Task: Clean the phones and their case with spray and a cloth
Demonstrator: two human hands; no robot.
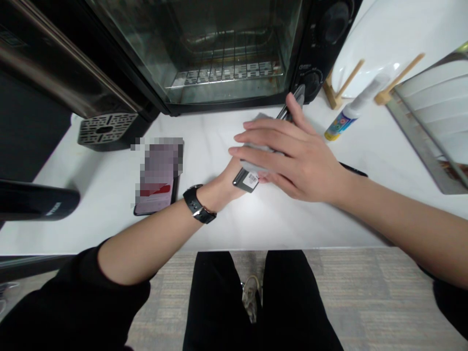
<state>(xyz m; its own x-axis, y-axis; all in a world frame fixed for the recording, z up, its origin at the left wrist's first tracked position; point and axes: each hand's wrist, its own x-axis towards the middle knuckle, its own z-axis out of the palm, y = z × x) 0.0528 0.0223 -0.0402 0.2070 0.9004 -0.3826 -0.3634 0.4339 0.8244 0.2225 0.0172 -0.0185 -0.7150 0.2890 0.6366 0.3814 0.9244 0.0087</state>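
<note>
My left hand (233, 176), with a black watch (199, 204) on its wrist, grips a flat, dark, phone-like device (240, 180) with a shiny edge. A white barcode sticker (251, 179) shows at its near end. The far end slants up toward the oven. My right hand (305, 158) lies across the device with its fingers stretched side by side, pressing a grey cloth (252, 165) against it. Most of my left fingers and the device's middle are hidden beneath the right hand and cloth.
A phone (157, 178) lies on the white counter (219, 234) at left. A toaster oven (226, 105) stands behind, a drip-tray machine (107, 131) left of it. At right are a spray bottle (340, 126), a wooden rack (334, 97) and a dish rack (420, 141).
</note>
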